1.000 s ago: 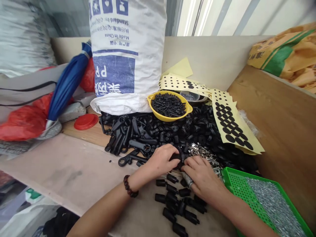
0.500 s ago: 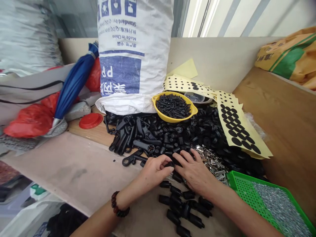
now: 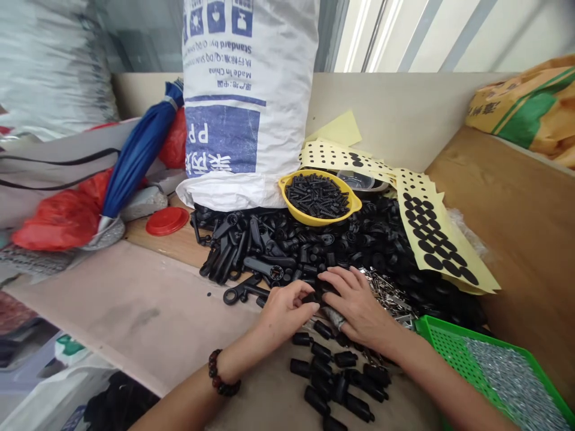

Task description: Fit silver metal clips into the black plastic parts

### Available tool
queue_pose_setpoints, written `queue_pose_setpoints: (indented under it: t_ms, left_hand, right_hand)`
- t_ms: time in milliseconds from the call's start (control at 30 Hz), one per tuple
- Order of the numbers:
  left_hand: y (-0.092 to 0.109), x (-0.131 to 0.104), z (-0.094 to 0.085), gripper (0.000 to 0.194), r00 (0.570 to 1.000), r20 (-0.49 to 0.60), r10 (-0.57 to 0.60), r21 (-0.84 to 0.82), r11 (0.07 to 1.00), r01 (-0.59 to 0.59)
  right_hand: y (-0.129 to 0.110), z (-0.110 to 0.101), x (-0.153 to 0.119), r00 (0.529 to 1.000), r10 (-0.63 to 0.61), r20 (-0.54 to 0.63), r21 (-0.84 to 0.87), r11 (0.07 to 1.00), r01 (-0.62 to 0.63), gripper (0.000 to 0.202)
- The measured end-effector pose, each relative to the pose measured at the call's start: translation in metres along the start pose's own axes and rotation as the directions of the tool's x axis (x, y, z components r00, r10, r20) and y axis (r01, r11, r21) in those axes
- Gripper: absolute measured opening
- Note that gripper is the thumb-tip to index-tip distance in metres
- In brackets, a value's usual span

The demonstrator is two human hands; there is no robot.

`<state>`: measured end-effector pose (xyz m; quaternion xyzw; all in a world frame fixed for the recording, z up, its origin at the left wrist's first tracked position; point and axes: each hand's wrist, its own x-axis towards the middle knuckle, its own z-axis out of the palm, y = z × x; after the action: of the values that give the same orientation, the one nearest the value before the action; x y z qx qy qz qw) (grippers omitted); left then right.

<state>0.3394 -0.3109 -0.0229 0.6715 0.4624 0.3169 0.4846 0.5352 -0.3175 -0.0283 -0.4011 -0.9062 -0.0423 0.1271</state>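
My left hand [image 3: 287, 312] is closed in a pinch on a small black plastic part [image 3: 309, 297]. Right beside it, my right hand [image 3: 359, 305] curls over the near edge of the black pile, its fingers drawn together; what they hold is hidden. A greyish patch [image 3: 333, 317] shows under that hand, and I cannot tell what it is. Short black plastic cylinders [image 3: 321, 368] with narrower ends lie loose on the table below both hands. Crank-like black arms [image 3: 265, 264] are heaped above my left hand. Small shiny metal pieces [image 3: 389, 293] lie beyond my right hand.
A yellow bowl [image 3: 309, 220] of black ribbed pieces sits on the pile before a white sack [image 3: 278, 90]. Yellow sticker sheets [image 3: 415, 248] lie right of it. A green basket [image 3: 444, 353] holds small metal parts. A red lid [image 3: 167, 221] and blue umbrella [image 3: 139, 149] are left.
My right hand's fingers have drawn closer together and curled, and the greyish patch now shows beneath. My left hand keeps its pinch. The whole view has shifted slightly.
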Motion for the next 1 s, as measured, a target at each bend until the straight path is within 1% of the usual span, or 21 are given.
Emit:
queue_pose_setpoints:
  t_ms: [67,167,233,300,367,433,533,600,667,767,833,900,967,1000]
  left_hand:
    - [0.003,0.004,0.006,0.017,1.0,-0.01,0.012,-0.064,0.998,-0.013]
    - [0.013,0.011,0.015,0.016,0.999,-0.04,-0.005,-0.274,0.962,-0.006]
    - [0.02,0.015,0.02,0.018,0.997,-0.045,-0.063,-0.456,0.889,0.035]
    - [0.027,0.016,0.022,0.024,0.992,-0.019,-0.128,-0.595,0.798,0.091]
    - [0.032,0.015,0.023,0.03,0.984,0.004,-0.176,-0.672,0.728,0.133]
    - [0.035,0.012,0.024,0.034,0.981,0.022,-0.195,-0.702,0.695,0.154]
    - [0.039,0.007,0.026,0.037,0.984,0.028,-0.177,-0.718,0.681,0.143]
    - [0.041,0.004,0.028,0.038,0.987,0.026,-0.161,-0.713,0.688,0.131]
    - [0.043,0.003,0.029,0.038,0.987,0.032,-0.158,-0.703,0.698,0.135]
    - [0.044,0.001,0.031,0.039,0.987,0.047,-0.153,-0.698,0.702,0.142]
    - [0.043,0.0,0.032,0.038,0.989,0.061,-0.136,-0.689,0.711,0.141]
    - [0.04,-0.002,0.033,0.035,0.99,0.076,-0.115,-0.671,0.729,0.136]
    - [0.037,-0.004,0.034,0.029,0.992,0.091,-0.091,-0.63,0.766,0.128]
    - [0.034,-0.005,0.034,0.025,0.993,0.09,-0.078,-0.59,0.799,0.117]
  right_hand:
    - [0.0,-0.008,0.001,0.999,0.002,-0.048,0.031,1.0,-0.001,0.035]
    - [-0.005,-0.021,0.003,0.989,-0.005,-0.146,0.066,0.998,0.015,0.032]
    - [-0.007,-0.028,0.003,0.98,0.025,-0.199,0.074,0.997,-0.011,0.028]
    - [-0.009,-0.034,0.0,0.968,0.091,-0.234,0.11,0.992,-0.067,0.024]
    - [-0.009,-0.039,-0.004,0.967,0.15,-0.207,0.203,0.973,-0.108,0.022]
    - [-0.009,-0.042,-0.009,0.972,0.205,-0.116,0.333,0.93,-0.157,0.02]
    - [-0.011,-0.045,-0.018,0.958,0.282,0.055,0.546,0.795,-0.265,0.023]
    - [-0.014,-0.044,-0.024,0.949,0.296,0.112,0.65,0.701,-0.295,0.026]
    - [-0.016,-0.042,-0.028,0.946,0.301,0.119,0.702,0.649,-0.295,0.026]
    - [-0.018,-0.038,-0.034,0.952,0.282,0.115,0.722,0.635,-0.275,0.024]
    - [-0.019,-0.038,-0.037,0.958,0.258,0.127,0.719,0.641,-0.268,0.026]
    - [-0.02,-0.042,-0.039,0.956,0.269,0.119,0.696,0.663,-0.274,0.028]
    - [-0.02,-0.047,-0.042,0.953,0.3,0.043,0.647,0.719,-0.256,0.029]
    - [-0.019,-0.05,-0.044,0.952,0.307,-0.021,0.607,0.76,-0.232,0.029]
